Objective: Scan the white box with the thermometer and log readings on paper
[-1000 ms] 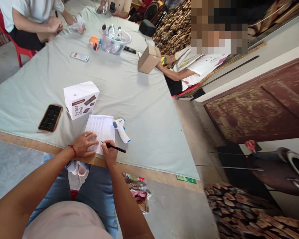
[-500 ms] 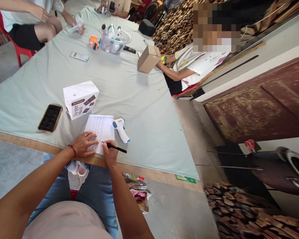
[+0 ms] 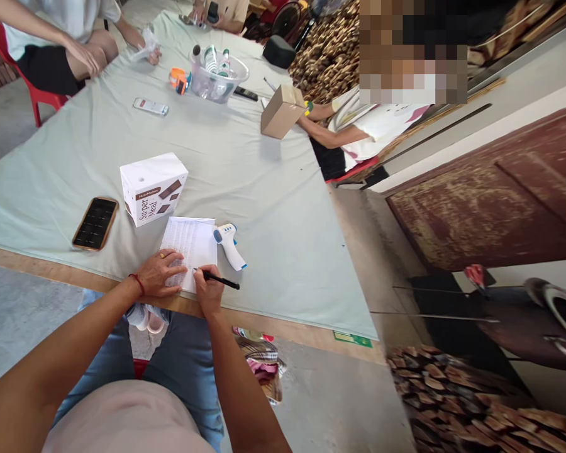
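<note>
In the head view, the left hand (image 3: 160, 274) lies palm down with its fingers a little spread, pressing on the near left part of the paper (image 3: 199, 244) and gripping nothing. The right hand (image 3: 208, 292) is closed around a black pen (image 3: 225, 280), its tip at the sheet near the lower edge and its far end slanting to the right. The paper lies on the cloth (image 3: 287, 220) close to the table's near edge. The left hand has not shifted in the last second; the pen sits very slightly further right than a second ago and almost exactly as half a second ago.

The thermometer (image 3: 231, 248) lies just right of the paper, the white box (image 3: 153, 189) stands just beyond its left corner, and the phone (image 3: 95, 224) lies left of the box, all unmoved.

Further off are a second phone (image 3: 151, 107), a tub (image 3: 238, 78) of bottles and a carton (image 3: 282, 113). At upper left, another person's hand (image 3: 87, 58) rests on a bare thigh; half a second ago it was higher, before the shirt. At right, the seated person's yellow-green wristband (image 3: 308, 108) has moved up and is partly behind the carton.
</note>
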`<state>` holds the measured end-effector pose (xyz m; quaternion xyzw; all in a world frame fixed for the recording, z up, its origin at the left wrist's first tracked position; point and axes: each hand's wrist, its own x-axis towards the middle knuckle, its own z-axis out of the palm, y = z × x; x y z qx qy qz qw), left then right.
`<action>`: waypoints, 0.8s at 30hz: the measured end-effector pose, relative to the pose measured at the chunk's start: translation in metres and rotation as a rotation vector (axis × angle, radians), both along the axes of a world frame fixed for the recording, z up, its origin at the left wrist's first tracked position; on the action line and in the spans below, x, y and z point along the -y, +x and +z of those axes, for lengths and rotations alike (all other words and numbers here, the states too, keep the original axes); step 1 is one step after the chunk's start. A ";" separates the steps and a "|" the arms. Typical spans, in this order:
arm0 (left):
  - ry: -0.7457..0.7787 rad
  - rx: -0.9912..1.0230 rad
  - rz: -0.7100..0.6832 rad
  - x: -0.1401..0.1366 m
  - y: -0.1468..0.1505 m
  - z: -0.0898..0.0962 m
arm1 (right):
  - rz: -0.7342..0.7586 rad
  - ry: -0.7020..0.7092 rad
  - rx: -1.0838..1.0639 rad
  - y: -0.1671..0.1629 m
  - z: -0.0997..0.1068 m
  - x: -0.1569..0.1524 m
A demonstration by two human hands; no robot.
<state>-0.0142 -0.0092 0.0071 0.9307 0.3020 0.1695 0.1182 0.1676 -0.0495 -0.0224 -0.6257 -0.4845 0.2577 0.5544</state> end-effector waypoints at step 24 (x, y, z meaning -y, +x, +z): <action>-0.090 0.434 0.562 -0.026 -0.042 -0.005 | 0.082 -0.098 0.858 0.095 0.007 -0.020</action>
